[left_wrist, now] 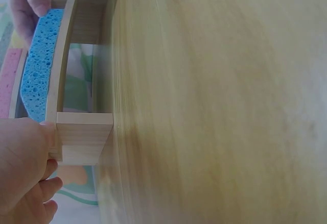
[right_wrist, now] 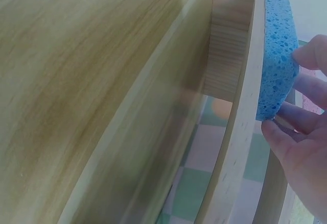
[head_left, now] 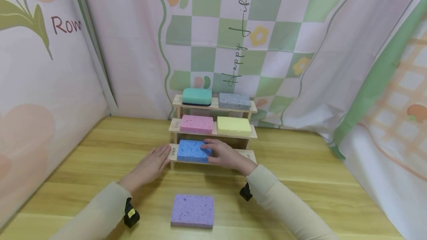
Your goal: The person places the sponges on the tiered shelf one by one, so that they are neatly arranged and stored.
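Note:
A blue sponge [head_left: 191, 151] lies flat at the left of the lowest step of a small three-step wooden rack [head_left: 248, 155]. My right hand [head_left: 225, 153] holds the sponge's right end, with thumb and fingertips on its faces in the right wrist view. At the left end of that same step, my left hand [head_left: 151, 166] grips the board's end; its thumb sits at the front edge and the other fingers curl beside it in the left wrist view. On the table in front of the rack lies a purple sponge [head_left: 192, 211].
On the middle step are a pink sponge [head_left: 197, 124] and a yellow sponge [head_left: 233, 126]. The top step bears a teal sponge [head_left: 197, 96] with a dark base and a grey-blue sponge [head_left: 234, 101]. A patterned curtain [head_left: 233, 36] hangs close behind the rack on the wooden table [head_left: 300, 180].

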`<state>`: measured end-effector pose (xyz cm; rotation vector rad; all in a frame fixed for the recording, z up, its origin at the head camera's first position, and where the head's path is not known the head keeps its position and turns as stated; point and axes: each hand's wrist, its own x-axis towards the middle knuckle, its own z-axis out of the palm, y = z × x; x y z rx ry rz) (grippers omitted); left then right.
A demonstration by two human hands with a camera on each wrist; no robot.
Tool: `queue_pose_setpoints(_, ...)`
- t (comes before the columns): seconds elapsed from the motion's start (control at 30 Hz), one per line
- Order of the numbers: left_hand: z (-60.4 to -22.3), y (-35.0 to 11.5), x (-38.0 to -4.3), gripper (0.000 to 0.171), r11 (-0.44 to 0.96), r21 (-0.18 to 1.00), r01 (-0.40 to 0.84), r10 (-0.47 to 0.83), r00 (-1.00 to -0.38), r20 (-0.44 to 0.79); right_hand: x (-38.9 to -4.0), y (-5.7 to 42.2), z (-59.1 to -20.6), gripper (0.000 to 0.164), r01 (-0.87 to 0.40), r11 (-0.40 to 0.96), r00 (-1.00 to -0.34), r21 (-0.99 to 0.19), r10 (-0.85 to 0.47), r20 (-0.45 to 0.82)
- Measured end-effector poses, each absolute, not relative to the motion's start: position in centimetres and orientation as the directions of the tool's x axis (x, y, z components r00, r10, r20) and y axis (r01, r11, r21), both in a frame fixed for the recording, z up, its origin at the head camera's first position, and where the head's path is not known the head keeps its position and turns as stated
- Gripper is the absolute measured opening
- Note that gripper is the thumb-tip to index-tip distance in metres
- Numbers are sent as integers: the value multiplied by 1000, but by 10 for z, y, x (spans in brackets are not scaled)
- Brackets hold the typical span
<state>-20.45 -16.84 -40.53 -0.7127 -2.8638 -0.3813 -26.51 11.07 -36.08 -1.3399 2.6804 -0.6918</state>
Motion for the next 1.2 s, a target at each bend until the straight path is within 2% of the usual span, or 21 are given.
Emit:
queue_pose_setpoints(0.4, -404, -169, -204, 47, 851, 217, 479, 434, -872, 224, -261, 111, -360, 39, -746, 535, -622, -396, -773, 128)
queue_pose_setpoints(0.67, -407, -169, -205, 47, 854, 205, 478, 436, -873, 219, -257, 114, -359, 40, -771, 515, -603, -375, -780, 166)
queue_pose_setpoints(1.03, -407, -170, -206, 47, 851, 207, 483, 438, -869, 228, -247, 118, -353, 39, -776, 480, -592, -409, -779, 208)
queue_pose_setpoints(1.2, -407, -170, -205, 47, 851, 209, 482, 437, -870, 228, -240, 119, -349, 42, -798, 440, -563, -412, -788, 249)
